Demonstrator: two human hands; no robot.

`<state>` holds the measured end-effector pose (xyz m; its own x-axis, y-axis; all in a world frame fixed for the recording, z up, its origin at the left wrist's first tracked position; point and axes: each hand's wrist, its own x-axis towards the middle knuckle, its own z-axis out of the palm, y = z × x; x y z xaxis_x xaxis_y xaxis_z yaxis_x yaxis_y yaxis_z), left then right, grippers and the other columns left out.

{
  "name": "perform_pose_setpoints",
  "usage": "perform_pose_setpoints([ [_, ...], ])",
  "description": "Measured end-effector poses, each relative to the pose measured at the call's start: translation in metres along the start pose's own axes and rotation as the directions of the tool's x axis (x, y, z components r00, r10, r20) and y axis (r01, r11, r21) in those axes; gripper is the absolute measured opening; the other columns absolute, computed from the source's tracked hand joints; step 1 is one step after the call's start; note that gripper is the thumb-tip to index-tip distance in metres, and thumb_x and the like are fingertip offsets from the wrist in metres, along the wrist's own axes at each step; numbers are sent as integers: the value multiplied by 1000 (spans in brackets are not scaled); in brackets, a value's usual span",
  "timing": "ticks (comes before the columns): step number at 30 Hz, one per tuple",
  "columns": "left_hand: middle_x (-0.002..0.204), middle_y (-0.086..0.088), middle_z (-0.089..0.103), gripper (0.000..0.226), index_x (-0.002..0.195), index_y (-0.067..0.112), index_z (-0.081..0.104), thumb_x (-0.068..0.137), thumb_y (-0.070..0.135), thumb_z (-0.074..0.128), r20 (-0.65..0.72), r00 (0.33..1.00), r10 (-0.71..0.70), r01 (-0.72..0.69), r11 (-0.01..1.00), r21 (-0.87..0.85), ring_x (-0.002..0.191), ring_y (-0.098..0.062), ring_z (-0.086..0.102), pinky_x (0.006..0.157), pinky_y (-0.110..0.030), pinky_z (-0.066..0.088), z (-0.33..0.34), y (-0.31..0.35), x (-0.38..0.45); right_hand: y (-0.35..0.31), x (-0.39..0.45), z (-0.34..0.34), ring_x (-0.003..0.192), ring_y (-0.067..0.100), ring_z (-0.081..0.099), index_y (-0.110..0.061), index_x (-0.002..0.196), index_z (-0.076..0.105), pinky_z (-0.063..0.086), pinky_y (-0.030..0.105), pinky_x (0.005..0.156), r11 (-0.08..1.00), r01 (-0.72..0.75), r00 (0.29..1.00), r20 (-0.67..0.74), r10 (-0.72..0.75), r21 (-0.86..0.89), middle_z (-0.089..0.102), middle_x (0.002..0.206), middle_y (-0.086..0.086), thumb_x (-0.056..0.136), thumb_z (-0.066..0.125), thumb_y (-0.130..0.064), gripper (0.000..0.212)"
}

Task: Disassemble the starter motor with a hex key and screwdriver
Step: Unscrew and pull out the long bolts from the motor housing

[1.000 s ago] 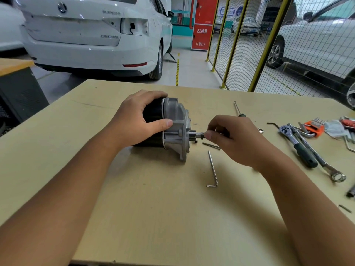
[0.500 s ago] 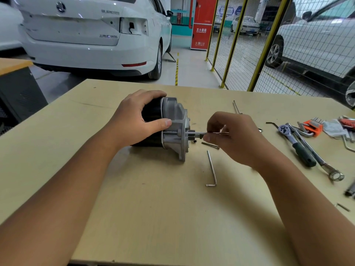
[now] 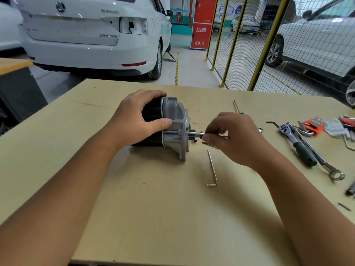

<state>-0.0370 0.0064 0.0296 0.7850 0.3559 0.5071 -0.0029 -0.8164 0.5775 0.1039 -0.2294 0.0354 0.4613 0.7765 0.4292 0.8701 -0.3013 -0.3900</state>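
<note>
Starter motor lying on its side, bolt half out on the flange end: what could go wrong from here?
1. The long bolt is only pinched by the right hand; it may drop and roll among the loose parts on the table.
2. The round starter motor is steadied only by the left hand; pulling could roll it.
3. The hex key lies just below the flange, within sweep of the right wrist.

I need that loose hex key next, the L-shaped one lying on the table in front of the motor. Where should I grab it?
Pinch the hex key midway along its long straight arm, coming from above. It lies flat on the table, bare board either side, short bend nearest you.
</note>
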Motion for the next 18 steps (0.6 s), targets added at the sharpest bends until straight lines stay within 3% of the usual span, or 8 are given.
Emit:
perform_pose_setpoints([
  [5,127,6,63,70,139,28,62,74,51,77,-3,1000,2,-2,1000,-2,121,-19,57,107,-45,47,1,1,0,1,-2,2,73,-5,54,-27,78,63,36,6,59,995,-47,997,-49,51,83,60,71,-19,78,86,-21,23],
  [10,128,7,62,71,139,27,62,74,51,77,-1,1000,0,0,1000,5,121,-18,57,108,-45,46,0,2,-1,-3,-2,2,65,4,55,-24,90,73,39,18,60,992,-31,1000,8,30,121,61,69,-11,90,73,-30,6],
  [13,128,7,62,71,139,27,61,74,51,77,1,1000,2,-2,1000,2,121,-18,56,108,-45,46,-1,3,-1,1,0,1,71,2,54,-18,92,76,35,21,64,998,-14,999,53,11,55,59,77,-11,95,66,-24,12],
  [15,129,7,62,71,139,27,61,74,51,77,1,1000,3,-3,1000,1,122,-18,56,108,-46,46,-1,2,-1,0,1,0,73,2,54,-16,90,76,34,15,63,1000,1,999,54,-2,22,59,79,-9,94,68,-20,10],
  [18,129,7,63,71,139,28,61,74,51,76,2,1000,1,-1,1000,5,122,-19,57,108,-46,47,-1,2,-1,-1,0,0,77,7,55,-22,85,75,38,22,66,999,31,999,17,-30,-17,61,81,-12,88,77,-22,3],
])
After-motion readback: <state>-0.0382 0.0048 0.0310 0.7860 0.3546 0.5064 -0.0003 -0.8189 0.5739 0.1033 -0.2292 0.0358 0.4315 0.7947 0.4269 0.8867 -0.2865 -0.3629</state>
